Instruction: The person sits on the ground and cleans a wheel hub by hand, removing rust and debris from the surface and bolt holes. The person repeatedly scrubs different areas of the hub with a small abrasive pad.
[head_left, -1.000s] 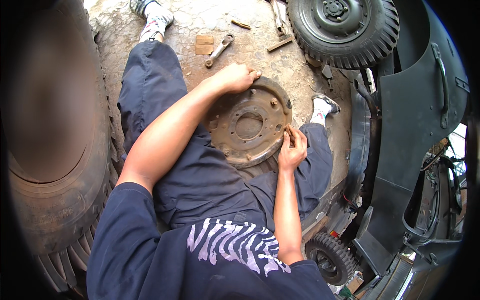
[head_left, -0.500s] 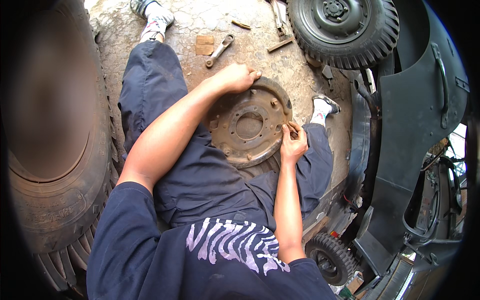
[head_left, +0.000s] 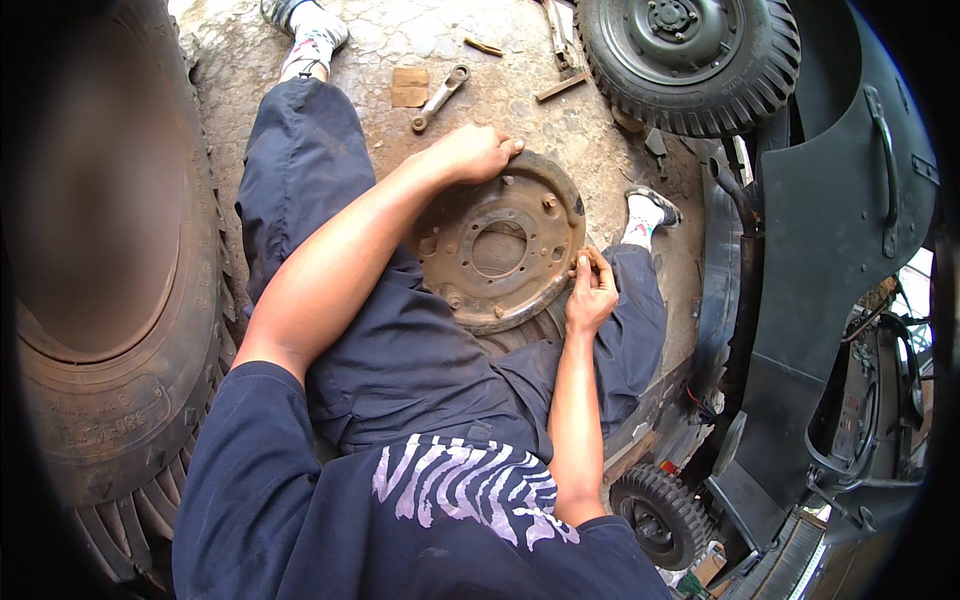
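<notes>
A round, rusty-brown brake backing plate (head_left: pixel 450 285) leans between my legs, with a large centre hole, smaller holes and several studs on its face. My left hand (head_left: pixel 480 154) is closed over its top rim, fingers curled behind the edge. My right hand (head_left: pixel 593 292) is at the right rim with thumb and fingers pinched together; whatever sits between the fingertips is too small or hidden to name. Below the plate, part of a dark ribbed rubber piece (head_left: pixel 545 328) shows.
A large tyre (head_left: pixel 120 400) stands close on my left. Beyond the plate, a wrench-like metal rod (head_left: pixel 440 99), a brown cardboard piece (head_left: pixel 409 87) and a metal bar (head_left: pixel 562 87) lie on cracked concrete. A dark green vehicle body (head_left: pixel 820 260) and mounted wheel (head_left: pixel 690 60) are at right.
My right hand has shifted slightly right, its thumb drawing back off the plate's face to the rim. The left hand keeps its hold and the plate stays nearly still.
</notes>
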